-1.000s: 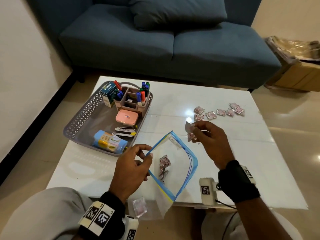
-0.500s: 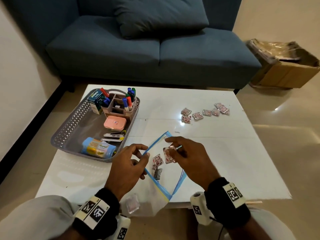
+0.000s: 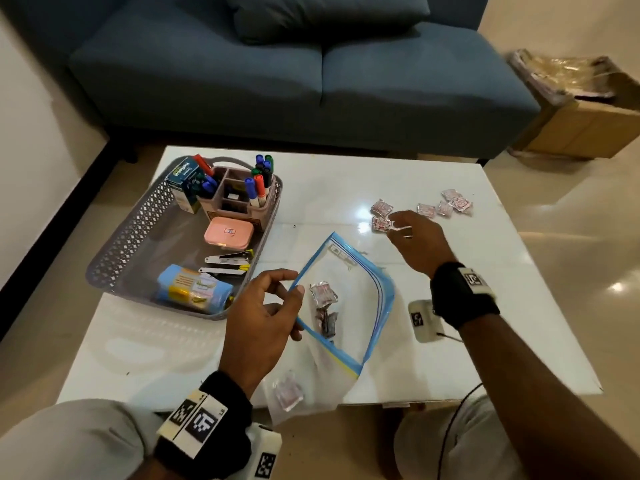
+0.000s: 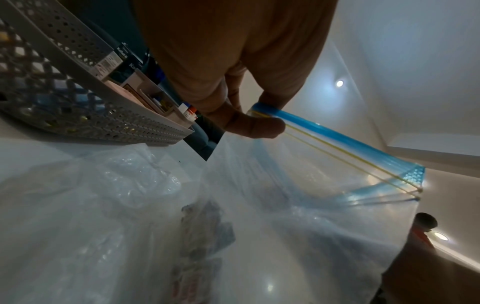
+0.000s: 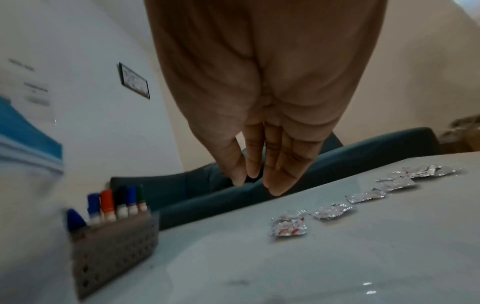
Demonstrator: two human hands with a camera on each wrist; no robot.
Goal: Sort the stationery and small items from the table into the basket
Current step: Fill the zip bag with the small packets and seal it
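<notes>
Bagging sachets: left hand (image 3: 258, 315) pinches zip bag (image 3: 346, 303) mouth open; right hand (image 3: 415, 242), fingers straight, empty, reaches for sachet (image 3: 381, 224) mid-table; next pinch it.

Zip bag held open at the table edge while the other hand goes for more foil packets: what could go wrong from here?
1. The left hand pinches the zip bag by one rim only; its mouth may sag shut.
2. The bag's bottom hangs past the table edge, so loaded packets could pull it off.
3. The right hand, open above the foil packets, may scatter them.
</notes>
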